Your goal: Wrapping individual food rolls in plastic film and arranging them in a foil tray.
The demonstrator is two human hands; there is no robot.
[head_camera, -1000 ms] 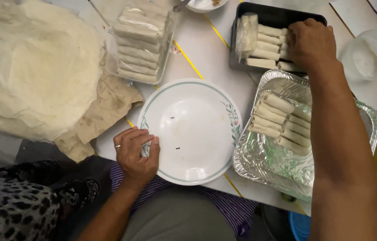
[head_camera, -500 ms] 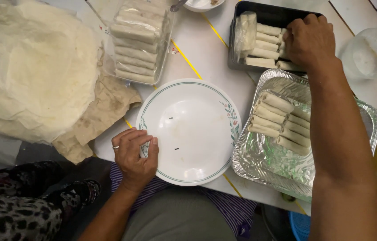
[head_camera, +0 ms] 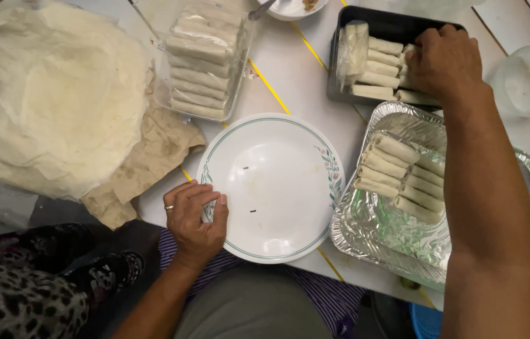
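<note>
A: Left hand (head_camera: 195,221)?

B: Resting on the near-left rim of a white plate (head_camera: 277,186) with a green line border; fingers curled loosely over the edge, ring on one finger. Touching the rim rather than clamped around it. Plate bare apart from two tiny dark specks.

A: Right hand (head_camera: 445,64)?

B: Reaching far across the table into a black tray (head_camera: 384,25), fingers bent down among pale rolled wrappers (head_camera: 375,80) lined up inside. Fingertips hidden against the rolls, so impossible to tell whether closed on one or only touching.

A: Around that hand?

B: Just under the wrist and forearm, a foil pan (head_camera: 397,238) with two rows of the same pale rolls (head_camera: 400,176). Beyond the knuckles to the right, a clear plastic cup (head_camera: 527,81) with something white in it.

A: Around the other hand?

B: Beyond it and to the left, crumpled brown paper (head_camera: 146,166), then a big stack of thin round wrapper sheets (head_camera: 64,100). Straight beyond the plate, a clear container (head_camera: 205,59) packed with more rolls. Near the left elbow, leopard-print fabric (head_camera: 20,295).
</note>
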